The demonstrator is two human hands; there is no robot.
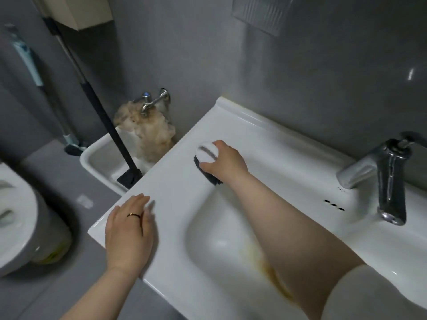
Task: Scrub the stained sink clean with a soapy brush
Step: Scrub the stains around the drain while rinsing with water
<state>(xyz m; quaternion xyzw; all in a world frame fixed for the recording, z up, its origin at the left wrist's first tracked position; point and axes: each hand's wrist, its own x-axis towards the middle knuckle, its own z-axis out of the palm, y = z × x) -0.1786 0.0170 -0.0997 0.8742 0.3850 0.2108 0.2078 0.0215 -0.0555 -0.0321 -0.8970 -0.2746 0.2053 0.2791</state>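
Observation:
A white sink [265,146] fills the right half of the view, its basin holding a brownish-yellow stain [275,280] near the front, partly hidden by my right forearm. My right hand [227,161] grips a scrub brush [207,155] with a white handle and dark bristles, pressed on the flat rim at the basin's far left edge. My left hand [130,232], wearing a thin ring, lies flat with straight fingers on the sink's left front rim.
A chrome tap [388,179] stands at the right with overflow holes [333,205] beside it. A low mop basin [101,158] holds a dirty mop head [150,130] under a wall tap [152,101]. A toilet [16,215] is at the left.

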